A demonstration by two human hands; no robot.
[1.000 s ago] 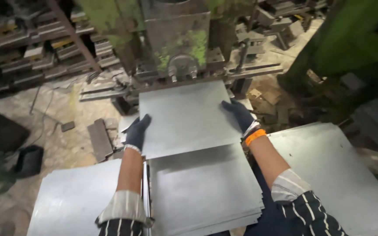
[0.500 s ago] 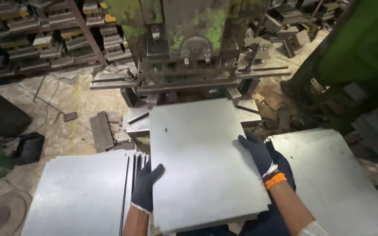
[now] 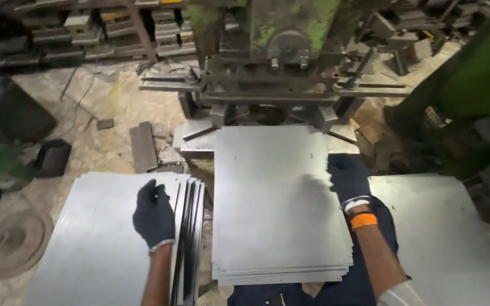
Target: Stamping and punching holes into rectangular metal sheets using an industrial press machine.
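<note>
I am resting my left hand (image 3: 154, 214) flat, fingers spread, on the left stack of metal sheets (image 3: 94, 243), near its right edge. My right hand (image 3: 348, 178) is lying open on the right edge of the middle stack of sheets (image 3: 276, 204); that grip is pinching nothing. The middle stack is running long, away from me toward the green press machine (image 3: 273, 51), between my hands.
</note>
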